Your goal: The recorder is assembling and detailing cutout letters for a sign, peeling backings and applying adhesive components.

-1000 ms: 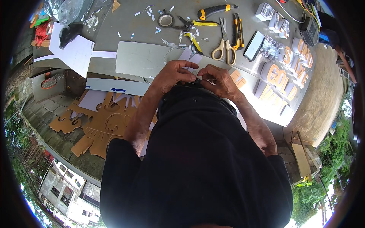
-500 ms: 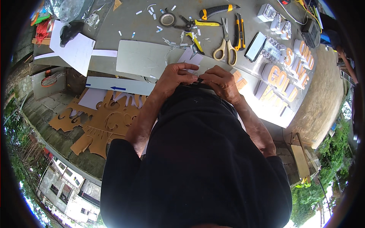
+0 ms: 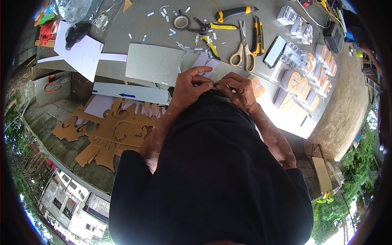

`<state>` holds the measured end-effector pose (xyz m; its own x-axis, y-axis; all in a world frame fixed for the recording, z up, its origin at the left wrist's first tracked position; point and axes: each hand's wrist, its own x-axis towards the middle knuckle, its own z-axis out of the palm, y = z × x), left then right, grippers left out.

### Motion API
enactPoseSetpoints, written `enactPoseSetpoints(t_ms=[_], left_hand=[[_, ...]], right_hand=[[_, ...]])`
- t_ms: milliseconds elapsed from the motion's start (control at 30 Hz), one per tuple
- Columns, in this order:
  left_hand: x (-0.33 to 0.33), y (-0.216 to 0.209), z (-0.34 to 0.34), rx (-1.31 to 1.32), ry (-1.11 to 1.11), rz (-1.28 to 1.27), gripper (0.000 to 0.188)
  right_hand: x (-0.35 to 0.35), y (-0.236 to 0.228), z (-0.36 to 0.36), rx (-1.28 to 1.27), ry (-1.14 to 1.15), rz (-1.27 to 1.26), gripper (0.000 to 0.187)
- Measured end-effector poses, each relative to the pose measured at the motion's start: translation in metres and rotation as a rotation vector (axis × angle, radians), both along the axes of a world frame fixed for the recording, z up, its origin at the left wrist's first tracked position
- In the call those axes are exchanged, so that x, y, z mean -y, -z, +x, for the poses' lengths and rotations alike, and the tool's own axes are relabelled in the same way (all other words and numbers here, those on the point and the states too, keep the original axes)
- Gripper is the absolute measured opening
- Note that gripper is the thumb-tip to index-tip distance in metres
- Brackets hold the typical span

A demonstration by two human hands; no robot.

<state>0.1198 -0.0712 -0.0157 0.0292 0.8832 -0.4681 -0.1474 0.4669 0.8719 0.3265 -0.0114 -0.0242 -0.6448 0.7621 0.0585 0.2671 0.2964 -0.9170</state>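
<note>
Close to my body at the table's near edge, my left hand (image 3: pixel 190 86) pinches thumb and a finger together, its index finger raised. Fingertip to fingertip with it, my right hand (image 3: pixel 239 90) is also closed in a pinch. Whatever they hold is too small and hidden to make out. Just beyond the hands lie pale strips (image 3: pixel 203 64) and thin white wire with small light modules (image 3: pixel 183 49). Beige-handled scissors (image 3: pixel 242 55) rest a little further off, blades pointing away. Left of them are yellow-handled pliers (image 3: pixel 211 48).
A black-and-yellow cutter (image 3: pixel 257 36), another cutter (image 3: pixel 234 14), a roll of tape (image 3: pixel 181 22) and a phone (image 3: pixel 275 51) lie on the grey table. Letter-shaped pieces (image 3: pixel 300 86) stand at the right. Cut brown sheets (image 3: pixel 118 128) lie lower left. A white panel (image 3: pixel 151 61) is near my left hand.
My left hand has shifted slightly to the right, its thumb and finger closer to the right hand's fingertips. The right hand stays nearly in place.
</note>
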Motion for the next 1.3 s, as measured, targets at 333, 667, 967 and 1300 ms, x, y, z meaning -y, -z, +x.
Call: enactPoseSetpoints(t_ms=[333,667,967,1300], left_hand=[[0.009,0.000,0.014,-0.509,-0.007,0.481,0.043],[0.006,-0.005,0.013,-0.300,0.068,0.215,0.041],[0.002,0.002,0.008,-0.116,0.005,0.000,0.040],[-0.001,-0.003,0.005,-0.055,-0.042,-0.036,0.043]], right_hand=[[0.003,-0.006,-0.003,0.087,0.155,-0.629,0.018],[0.010,-0.023,0.000,0.296,0.145,-0.445,0.022],[0.016,-0.020,-0.001,0.223,0.193,-0.214,0.022],[0.007,-0.017,-0.005,0.086,0.002,0.151,0.015]])
